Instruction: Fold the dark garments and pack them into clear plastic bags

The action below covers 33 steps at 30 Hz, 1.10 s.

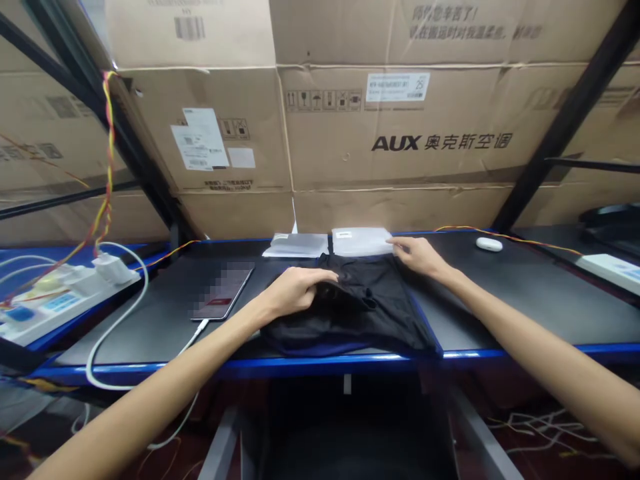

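My left hand (296,291) is closed on the upper edge of a black cloth (360,323), lifting a fold of it. The cloth looks like a soft bag, with a dark opening and a small black knob-like end on its right; it lies at the table's front edge. At the back, my right hand (416,256) has its thumb and forefinger at the right corner of a flat white packet (361,241), and they appear to pinch it. Left of that packet lies a second, greyish-white packet (296,245), touched by neither hand.
A charging phone (223,293) lies left on the black tabletop (505,300), its white cable (90,353) looping over the front. Power strips (65,300) sit at both sides. A small white case (489,245) lies right. Large cartons (400,147) wall the back behind dark metal posts.
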### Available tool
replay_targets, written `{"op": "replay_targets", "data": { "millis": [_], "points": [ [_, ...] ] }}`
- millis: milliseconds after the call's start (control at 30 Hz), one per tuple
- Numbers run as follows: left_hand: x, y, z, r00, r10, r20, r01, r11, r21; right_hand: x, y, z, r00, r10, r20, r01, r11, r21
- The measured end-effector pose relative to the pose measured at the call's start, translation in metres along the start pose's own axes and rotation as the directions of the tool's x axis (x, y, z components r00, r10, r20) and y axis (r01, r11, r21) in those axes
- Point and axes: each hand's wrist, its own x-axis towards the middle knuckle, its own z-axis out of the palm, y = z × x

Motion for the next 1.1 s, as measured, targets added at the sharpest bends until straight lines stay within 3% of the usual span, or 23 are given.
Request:
{"op": "replay_targets", "data": {
  "millis": [167,300,433,533,667,933,1100],
  "points": [
    [0.027,0.024,0.006,0.981,-0.167,-0.103,0.193,0.915,0.354,-0.019,-0.017,-0.010,0.977,-0.185,-0.106,0.196,0.975,0.105],
    [0.047,0.048,0.024,0.979,-0.200,0.036,0.150,0.829,0.539,-0.037,-0.024,-0.010,0.959,-0.284,0.018,0.281,0.955,0.096],
    [0.050,0.054,0.024,0.970,-0.152,0.191,0.042,0.876,0.481,-0.049,-0.021,-0.007,0.937,-0.272,0.220,0.259,0.962,0.086],
    [0.044,0.045,0.004,0.950,-0.128,0.286,0.019,0.935,0.355,-0.054,-0.020,-0.011,0.922,-0.262,0.286,0.237,0.964,0.121],
    [0.038,0.027,-0.021,0.892,0.016,0.451,-0.109,0.977,0.181,-0.056,-0.022,-0.018,0.888,-0.264,0.378,0.204,0.960,0.193],
    [0.041,0.005,-0.005,0.930,0.068,0.362,-0.140,0.974,0.177,-0.060,-0.020,-0.020,0.866,-0.244,0.437,0.139,0.956,0.259],
    [0.047,0.008,-0.011,0.933,0.062,0.355,-0.129,0.977,0.170,-0.061,-0.020,-0.020,0.873,-0.218,0.436,0.092,0.952,0.291]
  ]
}}
